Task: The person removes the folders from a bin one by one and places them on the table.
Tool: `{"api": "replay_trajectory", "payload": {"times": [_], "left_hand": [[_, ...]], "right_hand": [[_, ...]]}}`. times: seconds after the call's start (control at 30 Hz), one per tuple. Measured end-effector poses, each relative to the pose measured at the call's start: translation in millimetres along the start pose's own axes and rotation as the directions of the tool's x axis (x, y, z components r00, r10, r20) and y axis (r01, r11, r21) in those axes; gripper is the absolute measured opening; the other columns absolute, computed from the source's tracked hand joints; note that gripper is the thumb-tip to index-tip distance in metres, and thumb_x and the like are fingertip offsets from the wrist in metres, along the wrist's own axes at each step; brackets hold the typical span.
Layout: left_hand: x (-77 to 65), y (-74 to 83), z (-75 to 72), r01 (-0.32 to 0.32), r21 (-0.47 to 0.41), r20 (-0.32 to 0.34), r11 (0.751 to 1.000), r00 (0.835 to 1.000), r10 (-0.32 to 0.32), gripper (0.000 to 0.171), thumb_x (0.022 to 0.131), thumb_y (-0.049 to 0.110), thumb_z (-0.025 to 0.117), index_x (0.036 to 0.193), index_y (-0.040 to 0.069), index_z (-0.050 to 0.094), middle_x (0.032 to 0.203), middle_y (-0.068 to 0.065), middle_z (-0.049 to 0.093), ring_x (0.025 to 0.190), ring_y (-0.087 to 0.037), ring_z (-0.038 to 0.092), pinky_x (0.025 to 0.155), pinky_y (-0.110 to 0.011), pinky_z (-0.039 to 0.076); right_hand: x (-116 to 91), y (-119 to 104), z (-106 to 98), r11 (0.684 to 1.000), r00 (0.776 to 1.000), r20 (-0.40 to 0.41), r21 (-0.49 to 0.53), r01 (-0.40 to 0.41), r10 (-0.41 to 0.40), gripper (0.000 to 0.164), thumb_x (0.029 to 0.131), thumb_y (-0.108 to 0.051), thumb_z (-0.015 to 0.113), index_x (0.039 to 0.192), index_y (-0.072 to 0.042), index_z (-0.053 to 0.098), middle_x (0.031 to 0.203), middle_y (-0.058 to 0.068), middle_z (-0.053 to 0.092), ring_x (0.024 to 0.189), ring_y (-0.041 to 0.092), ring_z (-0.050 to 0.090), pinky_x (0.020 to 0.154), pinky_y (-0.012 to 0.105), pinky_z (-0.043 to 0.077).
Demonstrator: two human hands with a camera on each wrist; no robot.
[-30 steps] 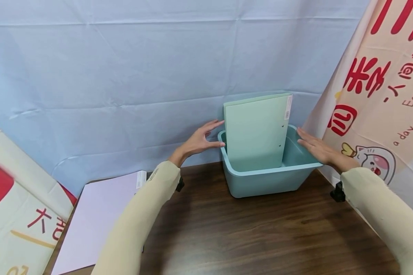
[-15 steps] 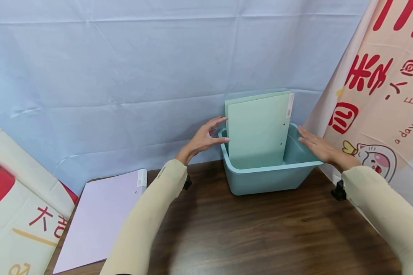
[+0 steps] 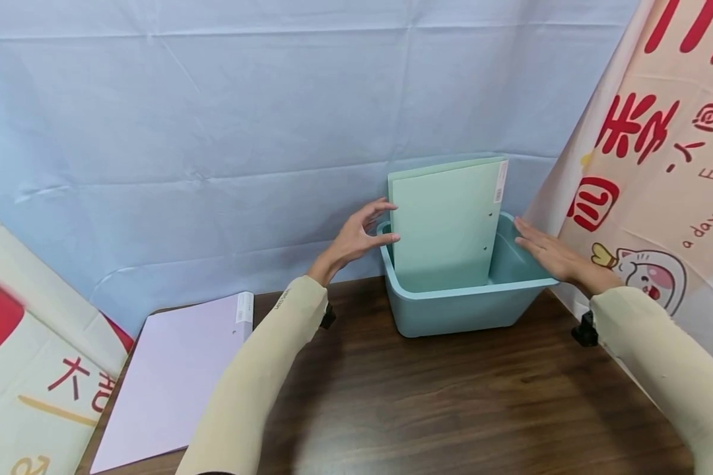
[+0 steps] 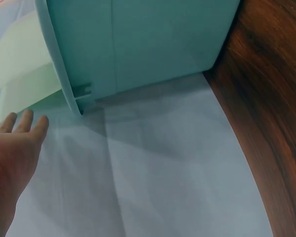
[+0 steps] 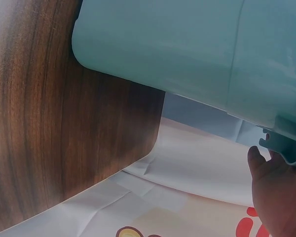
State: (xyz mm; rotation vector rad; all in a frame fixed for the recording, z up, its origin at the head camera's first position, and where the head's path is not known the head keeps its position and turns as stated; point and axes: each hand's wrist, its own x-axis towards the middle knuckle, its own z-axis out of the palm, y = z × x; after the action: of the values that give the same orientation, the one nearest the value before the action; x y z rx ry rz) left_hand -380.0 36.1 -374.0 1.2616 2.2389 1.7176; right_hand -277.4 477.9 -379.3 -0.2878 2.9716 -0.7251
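Observation:
A pale green file folder (image 3: 442, 224) stands upright in a blue-green plastic bin (image 3: 469, 313), leaning back, with a white label and two small rivets at its right side. A second green panel shows behind its top edge. My left hand (image 3: 354, 236) is at the folder's left edge, thumb and fingers spread apart with a gap between. In the left wrist view, its fingertips (image 4: 41, 126) come close to the lower corner of the green panels. My right hand (image 3: 549, 256) rests with straight fingers along the bin's right rim. The folder's bottom is hidden behind the bin's front wall.
A lilac file folder (image 3: 172, 376) with a white label lies flat at the left of the dark wooden table (image 3: 422, 402). A pale blue cloth (image 3: 214, 132) hangs right behind the bin. A printed cloth (image 3: 647, 198) hangs close at the right.
My left hand has moved slightly right and up, its thumb and fingers now overlapping the folder's left edge. My right hand stays on the bin's rim.

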Motion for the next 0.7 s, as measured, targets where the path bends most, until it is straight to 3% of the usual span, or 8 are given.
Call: {"api": "replay_trajectory", "payload": {"times": [0.17, 0.33, 0.7], "left_hand": [[8.5, -1.9, 7.4, -0.005, 0.001, 0.023, 1.0, 1.0, 0.005, 0.068, 0.096, 0.019, 0.08, 0.158, 0.019, 0.053, 0.176, -0.004, 0.022, 0.161, -0.026, 0.025, 0.129, -0.051, 0.026], [14.4, -6.1, 14.0, 0.03, 0.036, -0.007, 0.999, 1.0, -0.03, 0.07, 0.096, 0.026, 0.081, 0.159, 0.026, 0.051, 0.177, -0.001, 0.014, 0.162, -0.024, 0.02, 0.128, -0.053, 0.027], [20.2, -17.2, 17.8, 0.056, 0.039, -0.016, 0.998, 0.998, -0.056, 0.071, 0.096, 0.03, 0.08, 0.16, 0.031, 0.049, 0.175, 0.001, 0.023, 0.16, -0.019, 0.025, 0.127, -0.047, 0.031]], "right_hand": [[-2.4, -0.9, -1.0, 1.0, 1.0, 0.004, 0.002, -0.016, 0.016, 0.071, 0.116, -0.041, 0.028, 0.168, -0.008, -0.008, 0.174, 0.024, -0.011, 0.159, 0.052, -0.008, 0.119, 0.079, -0.003], [-5.1, 0.9, 0.1, 1.0, 1.0, -0.007, 0.02, -0.013, 0.013, 0.072, 0.116, -0.041, 0.03, 0.169, -0.012, -0.009, 0.175, 0.02, -0.011, 0.159, 0.051, -0.008, 0.119, 0.079, -0.004], [-2.0, -0.4, 1.9, 1.0, 1.0, 0.0, 0.025, -0.012, 0.012, 0.074, 0.115, -0.042, 0.031, 0.169, -0.013, -0.01, 0.175, 0.02, -0.013, 0.159, 0.051, -0.009, 0.118, 0.08, -0.005]]}}
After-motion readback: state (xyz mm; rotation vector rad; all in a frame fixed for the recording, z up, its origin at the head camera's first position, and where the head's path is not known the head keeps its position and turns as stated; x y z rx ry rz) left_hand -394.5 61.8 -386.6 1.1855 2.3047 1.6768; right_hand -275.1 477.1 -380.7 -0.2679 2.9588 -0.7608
